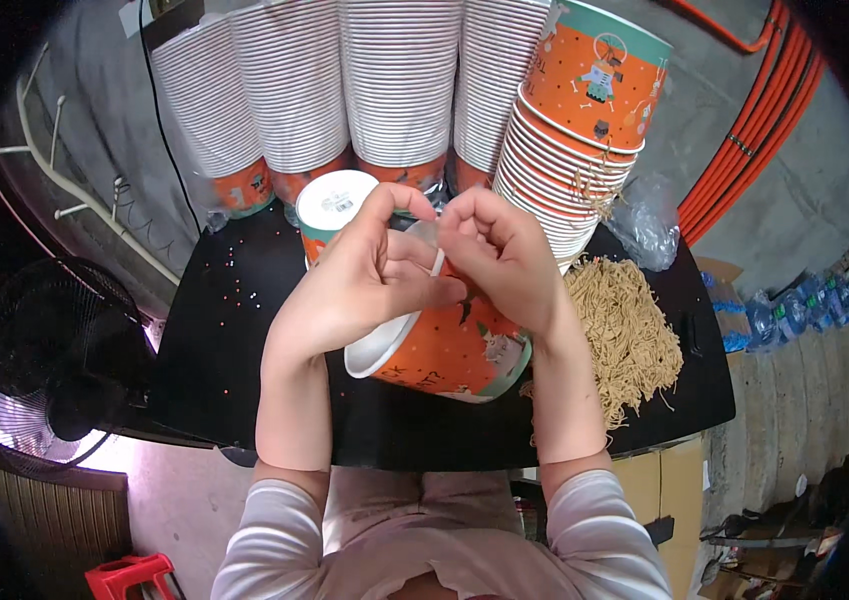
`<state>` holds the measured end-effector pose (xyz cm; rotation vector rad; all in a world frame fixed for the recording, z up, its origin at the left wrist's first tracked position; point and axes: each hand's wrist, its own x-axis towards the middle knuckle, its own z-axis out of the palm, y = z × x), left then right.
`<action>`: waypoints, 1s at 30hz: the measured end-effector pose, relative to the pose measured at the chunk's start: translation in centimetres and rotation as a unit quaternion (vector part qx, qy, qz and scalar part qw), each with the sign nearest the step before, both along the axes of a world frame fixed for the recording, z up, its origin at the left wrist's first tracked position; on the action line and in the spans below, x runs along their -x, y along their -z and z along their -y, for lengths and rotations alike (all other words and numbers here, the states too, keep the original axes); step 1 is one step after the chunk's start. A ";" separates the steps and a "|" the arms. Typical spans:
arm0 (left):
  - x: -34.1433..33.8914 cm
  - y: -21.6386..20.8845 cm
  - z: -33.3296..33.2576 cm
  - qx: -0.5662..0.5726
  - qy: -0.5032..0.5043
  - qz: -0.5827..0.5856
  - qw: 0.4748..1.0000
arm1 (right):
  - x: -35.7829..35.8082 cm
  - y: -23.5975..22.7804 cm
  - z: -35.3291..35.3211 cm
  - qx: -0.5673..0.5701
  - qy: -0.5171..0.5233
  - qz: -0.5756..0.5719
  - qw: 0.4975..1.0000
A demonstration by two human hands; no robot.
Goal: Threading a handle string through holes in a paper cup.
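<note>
Lying on its side on the black table point(224, 330), an orange paper cup point(449, 350) with a white rim and a teal band at its base sits directly under both hands, its mouth turned toward the person's left and its base toward the right. The left hand point(359, 280) is curled over the cup's rim end, fingers bent and thumb pressed toward the other hand. The right hand point(504, 255) is closed too, its fingertips meeting those of the left just above the cup; between them they pinch a thin whitish strip point(437, 262), too small to identify. Just beyond the left hand stands another cup turned upside down point(334, 210), its white base facing up. Behind the hands, tall nested stacks of cups point(344, 85) line the far edge of the table, with one leaning stack point(569, 150) topped by an orange and teal cup on the right. A heap of tan string pieces point(624, 330) lies on the table beside the right wrist, near a crumpled clear plastic bag point(649, 220).
</note>
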<state>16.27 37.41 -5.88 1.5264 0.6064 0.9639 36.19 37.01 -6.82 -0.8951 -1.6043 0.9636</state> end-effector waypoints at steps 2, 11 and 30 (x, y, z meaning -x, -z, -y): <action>0.1 -0.5 0.1 0.025 0.011 0.015 1.000 | -0.4 -0.3 0.1 -0.009 0.001 0.000 1.000; -0.1 -0.7 -1.0 -0.020 0.008 -0.076 0.997 | -2.0 -1.3 0.3 -0.208 0.063 0.160 0.963; -0.3 0.3 -2.8 -0.018 0.056 -0.093 0.994 | -2.3 -1.5 0.9 -0.144 0.005 0.130 0.981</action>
